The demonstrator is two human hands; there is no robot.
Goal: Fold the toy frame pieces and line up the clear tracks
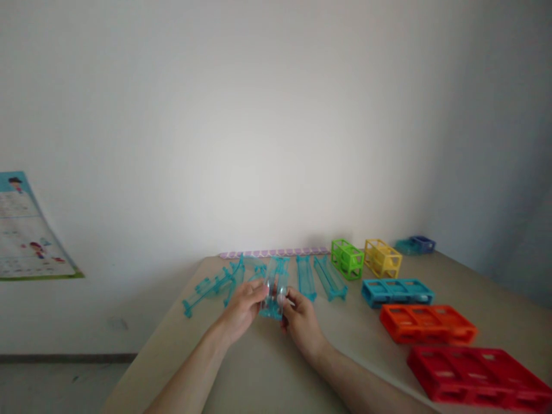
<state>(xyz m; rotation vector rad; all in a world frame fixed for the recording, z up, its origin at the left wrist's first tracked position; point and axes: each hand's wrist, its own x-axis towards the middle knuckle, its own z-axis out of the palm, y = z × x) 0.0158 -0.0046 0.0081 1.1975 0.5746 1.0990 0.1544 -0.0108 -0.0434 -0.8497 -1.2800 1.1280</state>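
Both hands hold one clear teal plastic frame piece [275, 287] just above the beige table [267, 374]. My left hand [242, 310] grips its left side and my right hand [302, 322] grips its right side, fingers curled on it. Several more clear teal pieces lie beyond: a loose cluster [211, 284] to the left and two long rails [317, 277] to the right.
Along the right side lie a green cube frame [347, 259], a yellow one [382, 258], a blue rack [397, 292], an orange rack [426, 324] and a red rack [474, 374]. A purple strip [273, 252] lies against the wall. A poster [26, 230] hangs at left.
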